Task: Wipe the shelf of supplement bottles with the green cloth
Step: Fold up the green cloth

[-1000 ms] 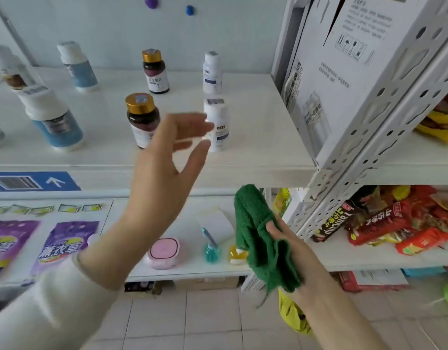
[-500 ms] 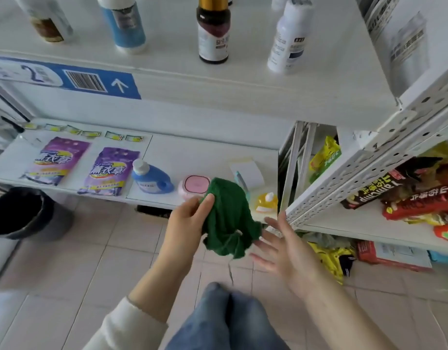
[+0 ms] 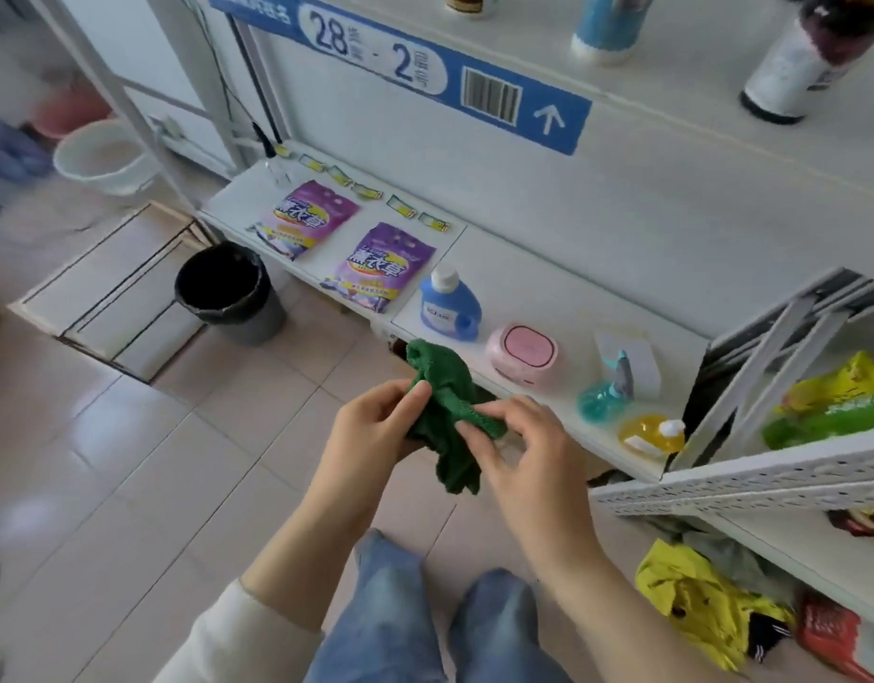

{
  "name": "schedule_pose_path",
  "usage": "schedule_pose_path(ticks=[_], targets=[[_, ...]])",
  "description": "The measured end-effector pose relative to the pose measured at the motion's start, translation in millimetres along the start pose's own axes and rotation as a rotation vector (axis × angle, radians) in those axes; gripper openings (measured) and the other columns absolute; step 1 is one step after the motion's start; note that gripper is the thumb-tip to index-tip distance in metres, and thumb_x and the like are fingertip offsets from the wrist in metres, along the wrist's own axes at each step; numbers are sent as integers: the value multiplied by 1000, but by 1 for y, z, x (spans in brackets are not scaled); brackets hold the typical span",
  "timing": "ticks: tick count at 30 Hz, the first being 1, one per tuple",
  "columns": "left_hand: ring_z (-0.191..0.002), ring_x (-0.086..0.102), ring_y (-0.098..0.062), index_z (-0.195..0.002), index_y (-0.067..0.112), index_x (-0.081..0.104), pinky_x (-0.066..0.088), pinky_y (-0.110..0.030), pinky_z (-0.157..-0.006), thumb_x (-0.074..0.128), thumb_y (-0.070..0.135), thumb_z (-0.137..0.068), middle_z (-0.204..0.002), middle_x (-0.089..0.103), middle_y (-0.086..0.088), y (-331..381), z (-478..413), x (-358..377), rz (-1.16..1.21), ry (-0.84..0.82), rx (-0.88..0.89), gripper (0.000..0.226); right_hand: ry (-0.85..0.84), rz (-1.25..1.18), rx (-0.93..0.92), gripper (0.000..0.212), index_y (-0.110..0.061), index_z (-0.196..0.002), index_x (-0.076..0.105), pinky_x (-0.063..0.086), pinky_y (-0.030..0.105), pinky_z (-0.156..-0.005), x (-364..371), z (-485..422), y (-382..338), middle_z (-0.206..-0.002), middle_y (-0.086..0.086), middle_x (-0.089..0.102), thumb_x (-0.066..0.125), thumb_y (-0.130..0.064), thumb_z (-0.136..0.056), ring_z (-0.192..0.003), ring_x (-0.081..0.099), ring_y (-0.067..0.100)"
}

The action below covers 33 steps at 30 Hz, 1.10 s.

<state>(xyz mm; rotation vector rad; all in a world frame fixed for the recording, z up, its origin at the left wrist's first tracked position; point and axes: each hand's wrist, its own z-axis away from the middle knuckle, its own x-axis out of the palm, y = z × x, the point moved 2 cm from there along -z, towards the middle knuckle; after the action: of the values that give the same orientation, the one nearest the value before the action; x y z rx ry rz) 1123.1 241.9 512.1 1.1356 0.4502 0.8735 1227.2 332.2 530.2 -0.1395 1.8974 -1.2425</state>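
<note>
A: Pale tiled floor (image 3: 129, 460) below, white shelf (image 3: 671, 91) at one o'clock carrying the supplement bottles (image 3: 607, 27). Where's the green cloth (image 3: 447, 382)?

B: Centre frame, off the shelf, bunched between both hands. Left hand (image 3: 370, 426) grips it from nine o'clock, fingers curled. Right hand (image 3: 528, 446) pinches its edge with thumb and forefinger, from three o'clock.

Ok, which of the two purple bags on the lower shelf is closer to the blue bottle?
The right-hand purple bag, lying just left of the blue bottle. The other purple bag lies farther left, nearer the black bin.
</note>
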Motion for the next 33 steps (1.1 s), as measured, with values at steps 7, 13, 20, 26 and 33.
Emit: schedule_pose_path(ticks=[7,13,20,26,33], targets=[[-71,68,-22,-85,17,70,57,-34,-72,57,18,-89,-74,73,-4,21,-14,-179,-428,302,22,14,-284,-129,270,11,-16,-88,66,51,38,-80,70,-89,-23,-83,8,70,69,-20,-79,-84,65,29],[-59,68,-12,-74,20,70,56,-17,-54,65,26,-82,-64,72,4,35,-27,-297,-486,391,-40,10,-353,-29,200,13,-12,-87,66,53,38,-81,155,-136,-57,-80,11,69,69,-21,-78,-82,66,29],[-61,69,-11,-75,12,65,56,-24,-53,63,20,-84,-71,70,-5,35,-69,-322,-15,542,-4,12,-448,11,-157,13,-26,-75,57,37,-1,-55,286,-139,-144,-66,-12,58,68,-24,-78,-60,53,-5],[-75,70,-14,-74,20,68,55,-21,-57,55,23,-89,-76,72,-3,63,-132,-352,235,632,53,20,-582,-140,-214,10,-21,-84,65,45,6,-67,367,-172,-187,-81,-11,67,70,-25,-76,-74,62,-2],[-81,73,-22,-89,9,70,58,-23,-63,30,51,-91,-86,76,-7,106,-206,-435,422,542,-91,58,-738,-164,-279,21,-18,-88,65,47,11,-72,457,-260,-222,-86,-7,67,76,-19,-70,-79,61,0]])
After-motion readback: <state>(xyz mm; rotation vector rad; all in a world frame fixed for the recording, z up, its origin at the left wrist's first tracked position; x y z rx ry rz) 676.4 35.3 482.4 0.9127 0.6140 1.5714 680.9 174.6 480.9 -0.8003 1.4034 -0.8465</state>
